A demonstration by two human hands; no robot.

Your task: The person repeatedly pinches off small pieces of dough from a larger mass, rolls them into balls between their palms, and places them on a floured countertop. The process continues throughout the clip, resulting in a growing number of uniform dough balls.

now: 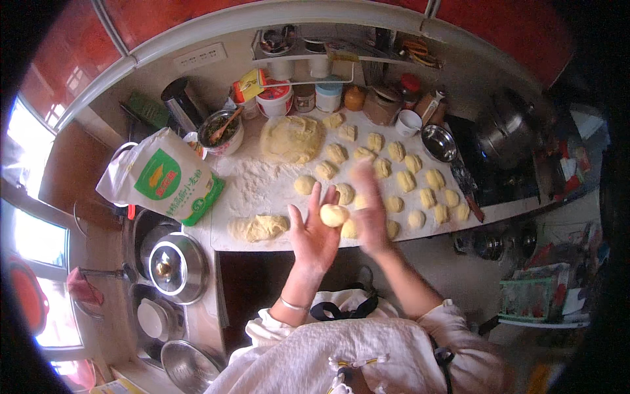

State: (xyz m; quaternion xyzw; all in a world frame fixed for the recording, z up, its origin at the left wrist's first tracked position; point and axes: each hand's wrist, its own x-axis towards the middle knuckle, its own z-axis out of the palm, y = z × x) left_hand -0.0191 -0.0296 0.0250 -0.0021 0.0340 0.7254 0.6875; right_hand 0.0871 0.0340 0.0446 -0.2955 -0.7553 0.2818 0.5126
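Note:
A smooth ball of yellow dough (334, 215) rests on the upturned palm and fingers of my left hand (315, 236). My right hand (371, 216), blurred by motion, is raised just right of that ball, flat and apart from it, with nothing seen in it. Below both hands, several dough pieces (406, 181) are spread over the floured worktop (246, 197); some are rounded, others rough-cut. One round piece (304, 185) lies just beyond my left fingertips. To the left is a long strip of dough (258, 228), and a large dough slab (291, 139) lies farther back.
A flour bag (162, 177) leans at the left, near a bowl of chopped filling (221, 130) with a wooden spoon. Tubs and jars (328, 96) line the wall. A metal ladle (439, 143) lies beside the stove (485, 172). The sink (142, 246) holds pots, lower left.

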